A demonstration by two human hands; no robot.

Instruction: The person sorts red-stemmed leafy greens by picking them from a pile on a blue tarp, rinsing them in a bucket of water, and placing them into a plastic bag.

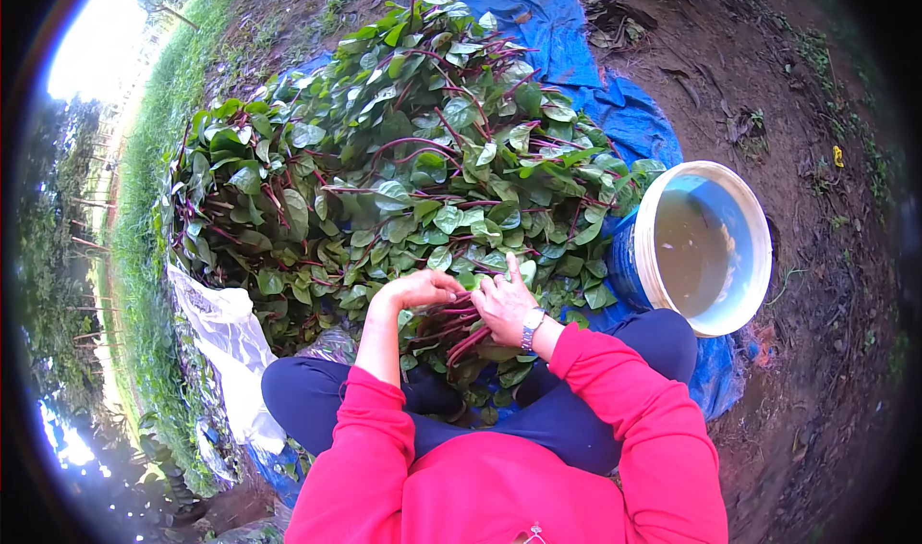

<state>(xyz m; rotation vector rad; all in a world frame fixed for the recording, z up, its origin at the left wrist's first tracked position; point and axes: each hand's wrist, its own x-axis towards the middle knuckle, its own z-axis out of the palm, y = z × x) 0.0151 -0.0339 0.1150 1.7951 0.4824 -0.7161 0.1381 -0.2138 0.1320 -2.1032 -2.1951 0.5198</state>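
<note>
Between my hands is a bunch of Malabar spinach (pixel 463 331), its purple-red stems angled down toward my lap. My right hand (pixel 506 309) is closed around the stems from the right, with one finger pointing up and a watch on the wrist. From the left, my left hand (pixel 423 288) bends its fingers onto the upper part of the same bunch, close to the right fingers; its fingertips are partly hidden. Just beyond both hands spreads a big heap of loose Malabar spinach (pixel 384 174), with green leaves and purplish stems lying in many directions.
At the right, next to my knee, a blue bucket (pixel 642 256) with a white rim holds murky water and leans toward me. Under the heap lies a blue tarp (pixel 624 112). A white plastic sheet (pixel 226 328) lies at the left. Bare soil (pixel 749 73) and grass (pixel 144 217) surround it.
</note>
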